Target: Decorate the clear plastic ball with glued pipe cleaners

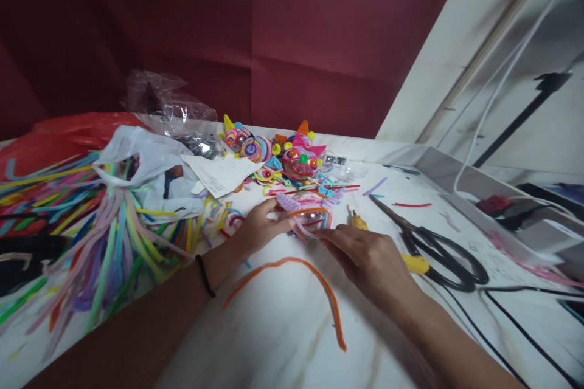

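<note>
Between my two hands is a clear rounded craft piece [314, 217], partly wrapped in pink, orange and pale pipe cleaners, with purple pointed pieces on top. My left hand [260, 225], with a black band at the wrist, grips its left side between thumb and fingers. On its lower right, my right hand [367, 252] is closed with the fingertips pressed to the pipe-cleaner edge; the pinch itself is partly hidden. A loose orange pipe cleaner [292, 260] lies curved on the white table [274, 340] in front of both hands. Beyond my right hand shows a yellow-tipped glue gun [358, 220], partly covered.
Large black scissors [424, 234] lie right of my right hand, beside black cables [490, 316]. Many colourful pipe cleaners [123, 243] spread at the left near a white bag [137, 152]. Finished-looking decorated figures [301, 158] and a paper sheet [223, 173] are behind.
</note>
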A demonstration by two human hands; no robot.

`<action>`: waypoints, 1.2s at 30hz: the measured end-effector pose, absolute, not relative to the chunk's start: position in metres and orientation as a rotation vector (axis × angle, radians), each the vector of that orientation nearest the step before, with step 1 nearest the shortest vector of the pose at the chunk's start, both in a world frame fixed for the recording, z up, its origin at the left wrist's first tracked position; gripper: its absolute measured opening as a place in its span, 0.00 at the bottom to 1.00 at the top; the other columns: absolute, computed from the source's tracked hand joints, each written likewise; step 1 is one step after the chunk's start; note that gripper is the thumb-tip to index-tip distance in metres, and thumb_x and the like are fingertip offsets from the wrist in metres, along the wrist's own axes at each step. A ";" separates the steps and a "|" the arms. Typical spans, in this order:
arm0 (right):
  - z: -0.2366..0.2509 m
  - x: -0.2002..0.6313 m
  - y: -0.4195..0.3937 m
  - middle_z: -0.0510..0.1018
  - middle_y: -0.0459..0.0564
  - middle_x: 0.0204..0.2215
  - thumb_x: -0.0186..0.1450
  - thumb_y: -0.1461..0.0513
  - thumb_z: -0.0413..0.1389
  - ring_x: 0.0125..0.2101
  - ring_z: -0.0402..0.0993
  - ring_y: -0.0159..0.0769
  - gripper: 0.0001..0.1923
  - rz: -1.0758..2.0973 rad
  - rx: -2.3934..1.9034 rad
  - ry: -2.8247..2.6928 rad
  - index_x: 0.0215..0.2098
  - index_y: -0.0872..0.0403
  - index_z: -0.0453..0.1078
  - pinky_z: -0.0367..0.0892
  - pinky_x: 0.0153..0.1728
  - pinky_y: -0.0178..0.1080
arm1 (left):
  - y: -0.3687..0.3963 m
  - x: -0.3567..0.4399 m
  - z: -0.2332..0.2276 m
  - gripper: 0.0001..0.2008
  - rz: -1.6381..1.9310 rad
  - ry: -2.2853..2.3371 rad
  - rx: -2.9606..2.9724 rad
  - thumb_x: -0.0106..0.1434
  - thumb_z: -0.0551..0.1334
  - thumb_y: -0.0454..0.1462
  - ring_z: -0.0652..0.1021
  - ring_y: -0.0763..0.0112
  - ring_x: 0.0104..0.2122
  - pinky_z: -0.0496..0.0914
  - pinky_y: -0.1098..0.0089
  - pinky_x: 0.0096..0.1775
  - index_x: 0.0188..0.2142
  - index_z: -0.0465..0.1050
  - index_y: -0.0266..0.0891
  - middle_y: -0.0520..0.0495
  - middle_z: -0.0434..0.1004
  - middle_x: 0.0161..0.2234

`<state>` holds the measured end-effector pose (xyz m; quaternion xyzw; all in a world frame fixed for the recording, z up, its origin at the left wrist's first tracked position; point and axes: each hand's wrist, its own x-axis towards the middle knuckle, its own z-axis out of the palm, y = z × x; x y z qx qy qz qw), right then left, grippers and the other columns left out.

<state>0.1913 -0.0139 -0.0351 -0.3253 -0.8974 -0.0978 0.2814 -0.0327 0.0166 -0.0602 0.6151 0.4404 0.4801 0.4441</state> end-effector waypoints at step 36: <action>-0.038 0.194 -0.009 0.78 0.45 0.25 0.72 0.65 0.49 0.23 0.72 0.32 0.13 -0.363 -1.000 -2.447 0.43 0.50 0.76 0.51 0.22 0.36 | 0.023 -0.024 -0.069 0.16 1.294 1.198 1.536 0.53 0.66 0.41 0.80 0.60 0.41 0.74 0.63 0.43 0.40 0.72 0.37 0.44 0.80 0.39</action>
